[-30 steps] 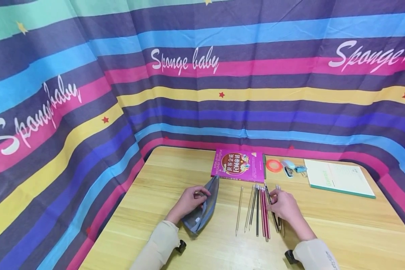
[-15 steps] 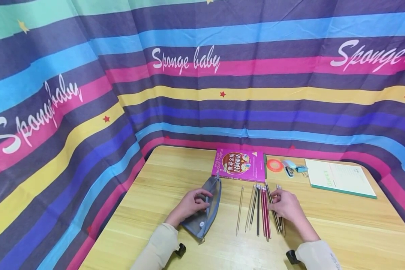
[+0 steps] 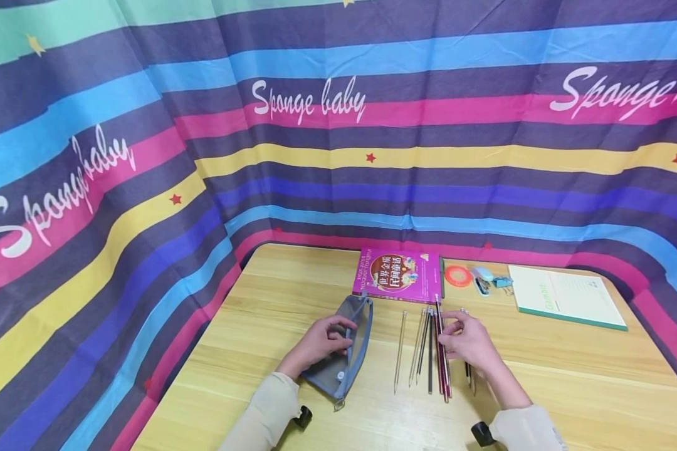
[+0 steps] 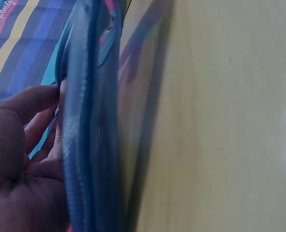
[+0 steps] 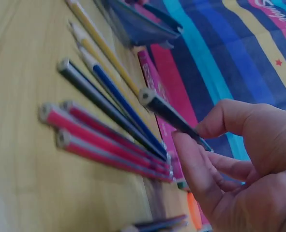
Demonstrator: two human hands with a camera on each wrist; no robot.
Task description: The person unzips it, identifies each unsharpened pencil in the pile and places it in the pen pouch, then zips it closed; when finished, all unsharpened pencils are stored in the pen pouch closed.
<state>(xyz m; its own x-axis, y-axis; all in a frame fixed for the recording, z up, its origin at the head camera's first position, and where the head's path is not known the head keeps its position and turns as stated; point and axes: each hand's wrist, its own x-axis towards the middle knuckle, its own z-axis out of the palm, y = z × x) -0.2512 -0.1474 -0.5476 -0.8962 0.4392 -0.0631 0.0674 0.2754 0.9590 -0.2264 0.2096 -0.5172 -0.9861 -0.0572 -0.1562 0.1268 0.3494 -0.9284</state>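
Observation:
My left hand (image 3: 318, 341) pinches the edge of a grey-blue zippered pencil pouch (image 4: 84, 121), which gapes toward the right on the table. Between thumb and fingertips, my right hand (image 3: 471, 341) holds a dark pencil (image 5: 169, 115) raised over the others. Beneath it lie red pencils (image 5: 99, 128), a black pencil (image 5: 104, 104) and a blue pencil (image 5: 118, 92), roughly parallel. A lone yellowish pencil (image 3: 400, 351) rests nearest the pouch. More pencils (image 3: 469, 376) lie partly hidden under my right hand.
A purple book (image 3: 400, 275) lies behind the pouch and pencils. Farther right are an orange tape roll (image 3: 459, 275), a small stapler (image 3: 481, 282), a blue item (image 3: 502, 282) and a pale notebook (image 3: 566, 297). A striped curtain (image 3: 406, 194) borders the table's far side.
My right hand has picked up a dark pencil from the right of the red ones and moved left with it. The pouch, in my left hand, has tipped wider.

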